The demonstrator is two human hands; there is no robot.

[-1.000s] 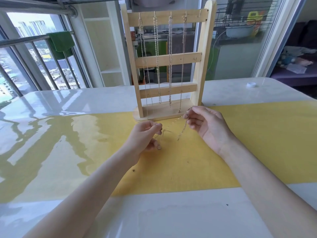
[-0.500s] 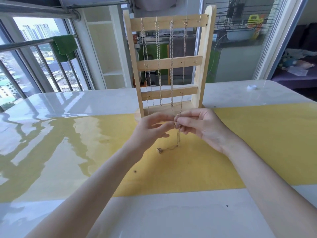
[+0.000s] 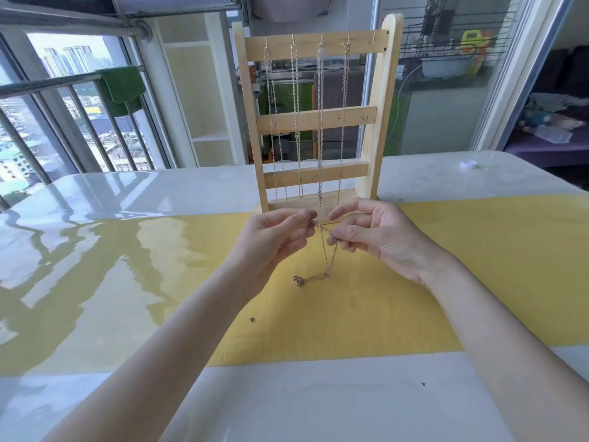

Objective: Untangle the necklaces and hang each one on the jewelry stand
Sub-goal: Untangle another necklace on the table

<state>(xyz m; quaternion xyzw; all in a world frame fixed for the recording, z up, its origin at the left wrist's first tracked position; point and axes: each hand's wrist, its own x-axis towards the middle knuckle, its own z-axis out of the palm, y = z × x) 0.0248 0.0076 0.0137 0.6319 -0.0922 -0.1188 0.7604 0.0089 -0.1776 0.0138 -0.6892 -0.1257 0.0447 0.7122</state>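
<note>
Hands pinch necklace [image 3: 328, 261] — left [image 3: 274, 237], right [image 3: 379, 234]; tail on yellow mat [image 3: 478, 266] — stand [image 3: 314, 119] holds 4 chains.

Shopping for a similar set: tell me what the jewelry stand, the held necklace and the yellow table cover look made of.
Jewelry stand: pale unfinished-looking wood, with visible grain and small metal hooks.
Necklace: fine metal chain, silvery to pale gold, glinting links; alloy unclear.
Yellow cover: probably smooth plastic or glossy vinyl, since it mirrors the window.
</note>
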